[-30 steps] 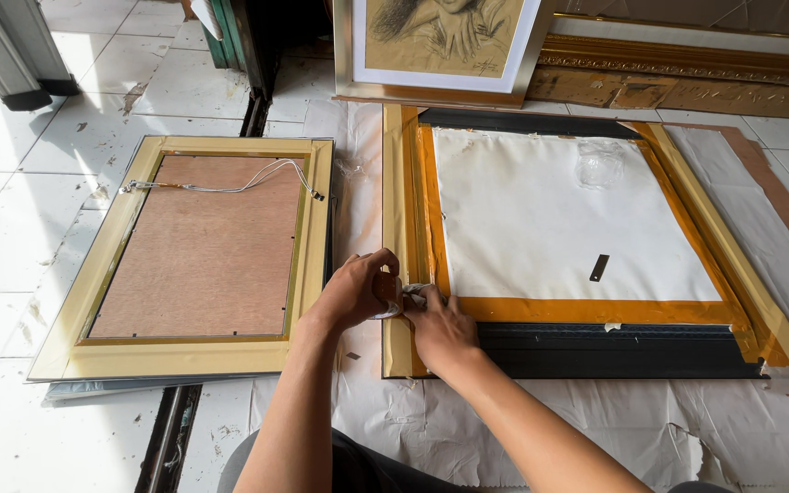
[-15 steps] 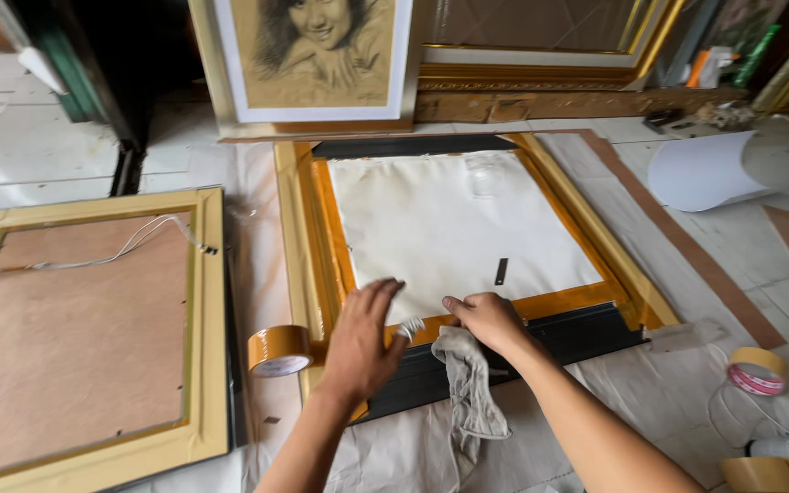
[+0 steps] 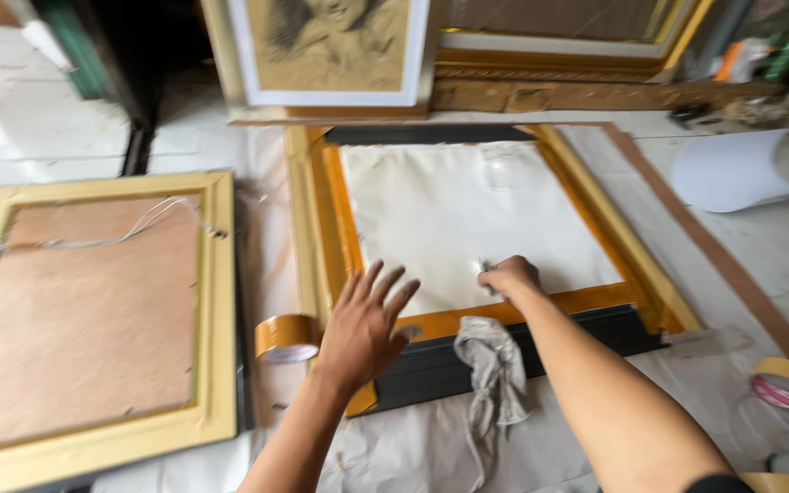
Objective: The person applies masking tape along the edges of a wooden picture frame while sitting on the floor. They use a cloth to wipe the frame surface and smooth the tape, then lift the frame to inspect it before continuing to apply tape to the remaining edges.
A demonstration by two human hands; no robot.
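Frame (image 3: 495,155): right hand (image 3: 509,277) now fisted higher on canvas; left hand (image 3: 364,327) stays splayed.

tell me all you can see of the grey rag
The rag is a crumpled grey cloth, soft and creased, lying limp over the black lower edge of the frame and trailing down onto the pale floor sheet. It sits just below the right hand, beside the forearm; whether they touch is unclear. The left hand is apart from it.
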